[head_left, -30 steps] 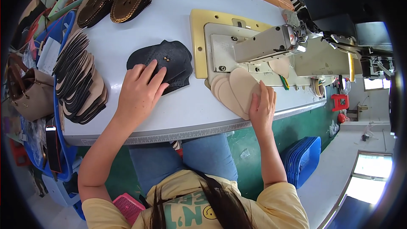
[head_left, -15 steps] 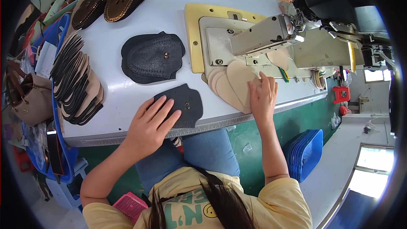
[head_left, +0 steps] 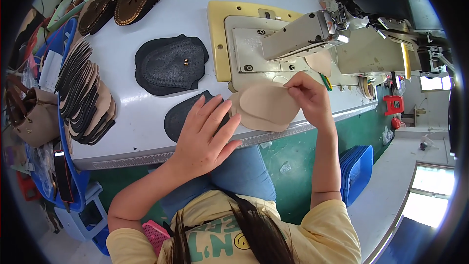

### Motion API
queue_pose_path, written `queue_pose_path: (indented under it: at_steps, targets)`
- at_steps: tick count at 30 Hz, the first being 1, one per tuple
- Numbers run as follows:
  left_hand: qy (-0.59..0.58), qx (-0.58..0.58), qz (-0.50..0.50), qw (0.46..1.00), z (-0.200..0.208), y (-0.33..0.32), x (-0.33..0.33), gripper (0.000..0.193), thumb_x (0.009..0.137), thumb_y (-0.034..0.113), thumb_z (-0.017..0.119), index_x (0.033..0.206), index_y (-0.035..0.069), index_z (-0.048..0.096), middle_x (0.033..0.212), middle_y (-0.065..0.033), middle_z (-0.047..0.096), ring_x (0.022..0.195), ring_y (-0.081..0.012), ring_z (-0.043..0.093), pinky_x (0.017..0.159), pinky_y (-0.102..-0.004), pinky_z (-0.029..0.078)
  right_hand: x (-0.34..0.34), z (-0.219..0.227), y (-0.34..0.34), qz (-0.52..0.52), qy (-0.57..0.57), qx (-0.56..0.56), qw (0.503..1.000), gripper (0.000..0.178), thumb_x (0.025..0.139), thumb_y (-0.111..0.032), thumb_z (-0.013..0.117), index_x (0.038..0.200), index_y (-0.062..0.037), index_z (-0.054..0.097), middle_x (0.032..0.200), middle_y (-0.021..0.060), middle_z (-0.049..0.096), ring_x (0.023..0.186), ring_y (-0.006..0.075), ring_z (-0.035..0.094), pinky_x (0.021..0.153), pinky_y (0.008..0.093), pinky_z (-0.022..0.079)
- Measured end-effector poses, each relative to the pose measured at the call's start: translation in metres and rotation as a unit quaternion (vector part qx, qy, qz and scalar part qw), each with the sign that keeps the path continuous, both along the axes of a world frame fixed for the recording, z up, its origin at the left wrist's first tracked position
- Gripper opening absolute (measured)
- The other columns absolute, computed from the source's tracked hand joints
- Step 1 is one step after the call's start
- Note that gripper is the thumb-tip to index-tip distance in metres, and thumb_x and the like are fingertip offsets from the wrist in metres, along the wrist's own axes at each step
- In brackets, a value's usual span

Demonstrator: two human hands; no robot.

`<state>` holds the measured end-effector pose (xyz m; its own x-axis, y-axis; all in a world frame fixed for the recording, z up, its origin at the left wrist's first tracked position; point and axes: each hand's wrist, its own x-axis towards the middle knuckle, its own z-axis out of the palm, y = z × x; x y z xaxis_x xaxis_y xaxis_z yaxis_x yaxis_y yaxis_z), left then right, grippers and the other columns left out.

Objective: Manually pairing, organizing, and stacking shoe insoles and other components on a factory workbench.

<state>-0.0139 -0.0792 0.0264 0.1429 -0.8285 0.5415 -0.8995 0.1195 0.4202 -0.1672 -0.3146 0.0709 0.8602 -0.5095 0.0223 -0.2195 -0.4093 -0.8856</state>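
Note:
My right hand (head_left: 315, 101) pinches the upper right edge of a beige, rounded leather piece (head_left: 269, 101) between thumb and fingers. More beige pieces (head_left: 261, 123) lie under it, by the table's front edge. Fingers spread, my left hand (head_left: 202, 142) is over the right part of a black leather piece (head_left: 177, 120) and hides some of it; its fingertips come close to the beige pieces. Whether they touch anything is hard to see. Farther back lies a stack of black shaped pieces (head_left: 163, 63), the top one bearing a small gold-coloured fitting.
A sewing machine (head_left: 300, 39) with a yellow-edged bed stands at right. Fanned black and beige pieces (head_left: 88, 98) lie at left, brown chain-edged pieces (head_left: 137, 5) behind. A ruler strip (head_left: 146, 159) runs along the front edge. Blue bins (head_left: 359, 168) stand on the floor.
My right hand has taken hold of a beige piece and shifted it left, turning it. My left hand has lifted off the black piece and moved right, fingers spreading; the black piece lies farther left.

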Motion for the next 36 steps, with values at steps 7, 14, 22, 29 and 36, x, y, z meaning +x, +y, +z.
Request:
queue_pose_path:
  at_steps: [7, 14, 22, 29, 36]
  targets:
    - [0.007, 0.048, 0.042, 0.998, 0.006, -0.055, -0.012, 0.061, 0.07, 0.029, 0.077, 0.12, 0.002, 0.054, 0.11, -0.0139, 0.053, 0.109, -0.0298, 0.05, 0.095, -0.0447, 0.04, 0.012, -0.025, 0.02, 0.024, -0.005, -0.324, 0.946, 0.021, 0.075, 0.004, 0.067, 0.095, 0.0019, 0.064, 0.085, 0.0114, 0.057, 0.08, 0.0283, 0.056, 0.072, 0.0353, 0.047]
    - [-0.047, 0.088, 0.093, 0.991, -0.007, -0.067, -0.012, 0.046, 0.071, 0.027, 0.076, 0.109, 0.006, 0.059, 0.095, -0.006, 0.049, 0.092, -0.0221, 0.049, 0.079, -0.0372, 0.04, 0.006, -0.037, 0.035, -0.023, -0.023, -0.468, 0.883, 0.028, 0.076, 0.0, 0.067, 0.103, -0.0008, 0.065, 0.097, 0.0127, 0.059, 0.089, 0.0311, 0.057, 0.078, 0.0399, 0.049]
    - [-0.052, 0.022, 0.098, 0.994, -0.011, -0.071, -0.014, 0.044, 0.069, 0.018, 0.077, 0.109, 0.007, 0.06, 0.106, -0.0093, 0.051, 0.103, -0.0265, 0.05, 0.084, -0.0397, 0.041, -0.006, -0.047, 0.027, -0.003, -0.096, -0.474, 0.875, 0.023, 0.068, 0.001, 0.073, 0.087, -0.0028, 0.061, 0.09, 0.0104, 0.059, 0.082, 0.0304, 0.057, 0.072, 0.0388, 0.048]
    - [-0.038, -0.113, 0.069, 0.99, 0.004, -0.072, -0.014, 0.032, 0.081, 0.023, 0.067, 0.107, 0.006, 0.06, 0.112, -0.0095, 0.055, 0.108, -0.0261, 0.051, 0.09, -0.042, 0.04, -0.008, -0.038, 0.031, -0.019, 0.017, -0.435, 0.9, 0.022, 0.064, -0.002, 0.071, 0.08, -0.0053, 0.055, 0.086, 0.0079, 0.059, 0.077, 0.0281, 0.056, 0.068, 0.0372, 0.045]
    - [0.156, 0.185, -0.109, 0.964, 0.019, -0.077, 0.007, 0.031, 0.09, 0.032, 0.058, 0.097, 0.003, 0.067, 0.087, -0.0065, 0.059, 0.089, -0.0255, 0.05, 0.078, -0.0378, 0.039, -0.011, -0.026, 0.04, 0.091, -0.007, -0.401, 0.911, 0.024, 0.061, 0.009, 0.059, 0.082, -0.0016, 0.055, 0.104, 0.0133, 0.061, 0.101, 0.0337, 0.059, 0.084, 0.0424, 0.048]
